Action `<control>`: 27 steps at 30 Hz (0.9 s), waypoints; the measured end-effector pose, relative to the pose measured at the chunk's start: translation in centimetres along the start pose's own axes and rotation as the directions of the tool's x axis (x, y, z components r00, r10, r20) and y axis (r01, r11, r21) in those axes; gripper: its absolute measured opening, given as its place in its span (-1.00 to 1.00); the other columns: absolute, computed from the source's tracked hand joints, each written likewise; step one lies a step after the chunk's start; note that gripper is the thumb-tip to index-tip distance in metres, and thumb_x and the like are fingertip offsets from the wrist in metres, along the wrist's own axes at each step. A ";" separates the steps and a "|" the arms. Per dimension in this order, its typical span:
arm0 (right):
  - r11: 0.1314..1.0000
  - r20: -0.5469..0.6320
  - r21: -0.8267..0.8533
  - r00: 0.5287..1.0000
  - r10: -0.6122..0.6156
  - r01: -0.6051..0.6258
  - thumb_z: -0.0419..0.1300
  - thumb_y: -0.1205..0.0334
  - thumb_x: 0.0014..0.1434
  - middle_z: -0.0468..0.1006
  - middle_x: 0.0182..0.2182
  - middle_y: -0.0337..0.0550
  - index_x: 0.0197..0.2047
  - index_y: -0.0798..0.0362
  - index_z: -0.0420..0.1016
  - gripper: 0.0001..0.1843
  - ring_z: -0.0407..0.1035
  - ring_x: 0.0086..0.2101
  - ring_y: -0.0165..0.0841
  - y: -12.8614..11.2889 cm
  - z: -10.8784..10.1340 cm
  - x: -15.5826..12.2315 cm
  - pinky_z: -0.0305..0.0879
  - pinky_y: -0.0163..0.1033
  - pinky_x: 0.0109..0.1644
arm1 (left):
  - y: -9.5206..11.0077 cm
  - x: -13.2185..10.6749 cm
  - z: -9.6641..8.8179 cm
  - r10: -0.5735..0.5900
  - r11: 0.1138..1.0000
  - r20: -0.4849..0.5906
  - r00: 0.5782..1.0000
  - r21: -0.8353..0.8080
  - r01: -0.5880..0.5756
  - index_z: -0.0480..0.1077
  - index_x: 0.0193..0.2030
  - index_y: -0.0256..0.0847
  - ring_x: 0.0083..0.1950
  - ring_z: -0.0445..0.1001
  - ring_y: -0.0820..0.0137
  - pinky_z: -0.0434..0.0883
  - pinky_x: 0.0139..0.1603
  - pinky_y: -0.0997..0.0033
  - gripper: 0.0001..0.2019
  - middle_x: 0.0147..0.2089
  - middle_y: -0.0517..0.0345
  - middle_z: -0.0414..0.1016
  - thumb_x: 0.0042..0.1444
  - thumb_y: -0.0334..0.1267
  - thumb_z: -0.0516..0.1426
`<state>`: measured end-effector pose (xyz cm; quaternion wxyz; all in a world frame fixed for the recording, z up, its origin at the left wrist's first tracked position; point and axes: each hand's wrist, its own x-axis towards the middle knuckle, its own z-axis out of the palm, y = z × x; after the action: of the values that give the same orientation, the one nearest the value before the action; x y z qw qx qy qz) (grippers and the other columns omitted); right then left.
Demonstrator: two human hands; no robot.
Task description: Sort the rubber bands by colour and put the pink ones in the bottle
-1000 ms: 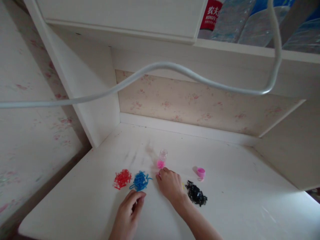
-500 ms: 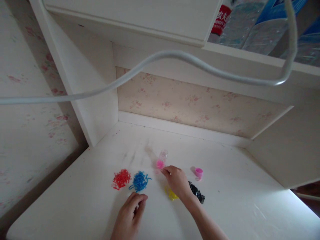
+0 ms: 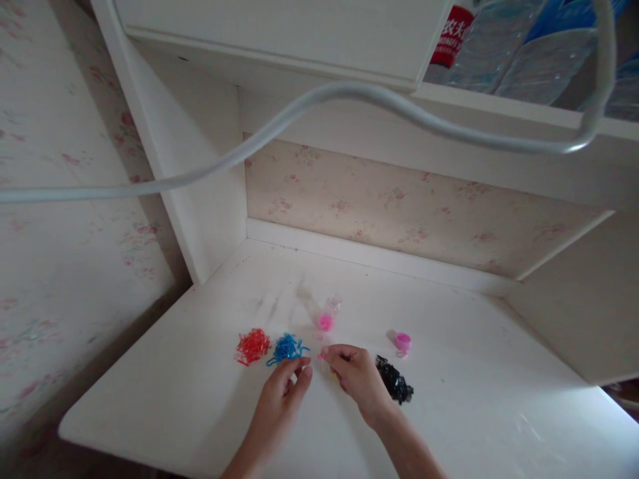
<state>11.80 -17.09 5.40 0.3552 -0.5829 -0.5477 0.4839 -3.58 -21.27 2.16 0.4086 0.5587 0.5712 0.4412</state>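
Observation:
My right hand [image 3: 357,374] is pinched on a small pink rubber band [image 3: 321,356] that shows at its fingertips. Close by on the left, my left hand [image 3: 287,386] has thumb and forefinger slightly apart, with nothing visible between them. Its fingers are beside a pile of blue rubber bands [image 3: 287,347]. Beyond both hands lies a small clear jar [image 3: 334,303] with pink rubber bands [image 3: 325,322] at its near end. Yellow rubber bands [image 3: 336,376] are mostly hidden under my right hand. Black rubber bands [image 3: 394,380] lie beside my right wrist.
A pile of red rubber bands [image 3: 253,346] lies to the left on the white desk [image 3: 464,426]. A pink cap [image 3: 403,342] sits to the right. A white cable [image 3: 349,91] crosses in front of the shelf, where plastic bottles [image 3: 544,66] lie.
My right hand has drawn back from the jar with a pink rubber band. My left hand has moved up and right towards it, its fingertips parting. The view has shifted slightly.

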 end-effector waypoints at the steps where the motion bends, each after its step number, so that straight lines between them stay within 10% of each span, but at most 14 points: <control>1: 1.000 0.046 0.028 0.999 0.006 -0.007 0.15 -0.14 0.06 0.06 -0.72 -0.41 -0.62 0.10 0.34 -0.53 -0.10 -0.67 -0.58 -0.2 0.1 -0.3 -0.23 -0.40 -0.63 | 0.5 0.2 0.1 0.013 1.000 0.015 1.000 -0.014 -0.013 0.46 -0.07 -0.17 -0.28 0.45 0.40 0.36 -0.31 0.49 -0.63 -0.21 0.11 0.53 0.19 0.00 0.00; 9: 0.997 0.114 0.083 0.993 -0.009 -0.001 0.16 -0.07 0.07 0.06 -0.69 -0.41 -0.60 0.10 0.33 -0.57 -0.11 -0.64 -0.57 -0.1 -0.2 -1.1 -0.23 -0.39 -0.58 | 1.4 0.8 1.0 0.069 0.998 0.025 0.997 0.002 -0.069 0.48 -0.27 -0.21 -0.37 0.40 0.41 0.30 -0.38 0.48 -0.70 -0.35 0.13 0.48 0.17 -0.04 0.05; 16: 0.997 -0.109 0.033 0.992 -0.071 0.075 0.13 -0.13 0.08 0.19 -0.64 -0.36 -0.49 0.12 0.44 -0.56 0.03 -0.60 -0.52 0.1 -1.6 -0.5 -0.09 -0.39 -0.56 | 0.0 -0.3 1.2 0.027 0.998 0.004 1.000 0.054 -0.027 0.47 -0.29 -0.20 -0.40 0.34 0.42 0.27 -0.37 0.48 -0.66 -0.39 0.18 0.45 0.16 0.00 0.03; 22: 0.969 -0.432 -0.027 0.871 -0.233 0.246 0.14 -0.17 0.04 0.43 -0.52 -0.25 -0.31 0.08 0.58 -0.53 0.26 -0.45 -0.41 -3.3 -3.4 2.5 0.13 -0.35 -0.38 | -2.0 -2.1 1.2 0.001 1.000 0.011 1.000 -0.004 -0.001 0.44 -0.37 -0.18 -0.40 0.30 0.43 0.26 -0.36 0.52 -0.70 -0.40 0.22 0.38 0.16 -0.02 0.04; 27: 0.956 -0.435 -0.082 0.853 -0.288 0.281 0.11 -0.19 0.05 0.53 -0.48 -0.21 -0.27 0.10 0.60 -0.48 0.34 -0.43 -0.36 -4.3 -3.3 6.2 0.18 -0.32 -0.36 | -3.0 -2.2 0.9 0.022 0.996 -0.046 0.999 -0.087 -0.026 0.39 -0.39 -0.18 -0.32 0.31 0.42 0.27 -0.28 0.52 -0.72 -0.39 0.22 0.32 0.18 -0.04 0.03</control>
<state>13.22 -9.98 9.34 0.5334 -0.5928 -0.5362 0.2766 -3.43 -23.34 -1.04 0.4146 0.5369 0.5535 0.4832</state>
